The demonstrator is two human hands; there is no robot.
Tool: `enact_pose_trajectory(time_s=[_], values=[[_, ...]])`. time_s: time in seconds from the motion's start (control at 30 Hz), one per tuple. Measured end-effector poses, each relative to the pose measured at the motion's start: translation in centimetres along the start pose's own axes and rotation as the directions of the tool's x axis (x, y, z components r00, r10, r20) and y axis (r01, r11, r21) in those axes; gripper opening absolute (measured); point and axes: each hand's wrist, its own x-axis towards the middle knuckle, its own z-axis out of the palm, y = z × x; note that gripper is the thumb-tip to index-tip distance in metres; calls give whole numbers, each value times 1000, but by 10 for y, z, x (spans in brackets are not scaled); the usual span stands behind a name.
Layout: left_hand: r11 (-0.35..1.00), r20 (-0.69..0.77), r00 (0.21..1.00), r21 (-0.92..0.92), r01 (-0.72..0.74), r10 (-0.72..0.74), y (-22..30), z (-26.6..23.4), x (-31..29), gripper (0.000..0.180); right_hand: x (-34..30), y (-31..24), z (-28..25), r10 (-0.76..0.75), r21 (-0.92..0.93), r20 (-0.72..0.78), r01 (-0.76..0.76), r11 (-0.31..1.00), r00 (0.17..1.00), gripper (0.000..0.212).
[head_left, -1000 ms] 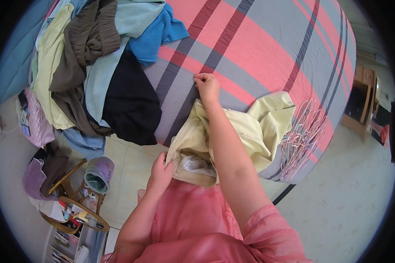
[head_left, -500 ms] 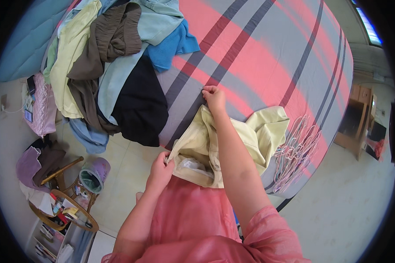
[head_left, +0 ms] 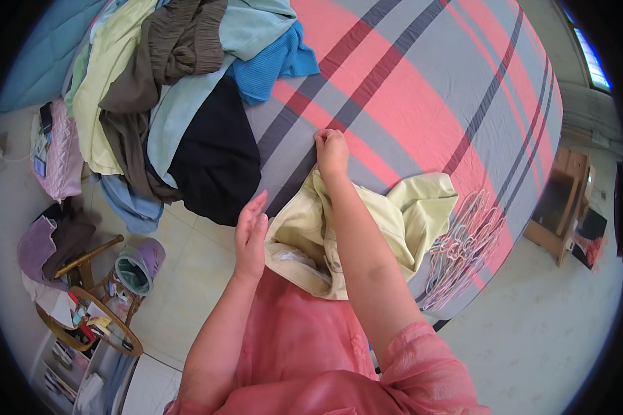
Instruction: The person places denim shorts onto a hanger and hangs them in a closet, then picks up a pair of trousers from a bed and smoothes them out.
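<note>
A pair of pale yellow-green trousers lies bunched at the near edge of the bed, waistband opened toward me and whitish lining showing inside. Beside the waistband's left edge is my left hand, open, fingers pointing up and thumb apart. At the far edge of the trousers my right hand is closed in a pinch, with its forearm crossing over the cloth. Whatever lies between those fingertips is too small or hidden to name.
Left on the bed rises a heap of clothes, with black cloth nearest. Tangled hangers lie to the right of the trousers. On the floor at lower left stand a lined bin and a wooden-framed chair.
My left hand has let go of the waistband's left edge and opened, rising slightly. The right hand stays pinched at the far edge. The view has shifted a little.
</note>
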Motion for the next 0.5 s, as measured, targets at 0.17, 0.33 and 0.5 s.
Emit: enact_pose_trajectory(time_s=[0.17, 0.33, 0.5], values=[[999, -17, 999, -30, 31, -31, 3, -4, -2, 39, 7, 10, -12, 26, 164, 88, -40, 986, 996, 11], [966, -125, 991, -257, 11, -45, 16, -13, -15, 41, -7, -33, -60, 143, 611, 738, -743, 274, 659, 9], [656, -75, 993, -754, 5, -95, 52, -25, -48, 46, -62, -119, -103, -188, 504, 856, -858, 97, 482, 9]])
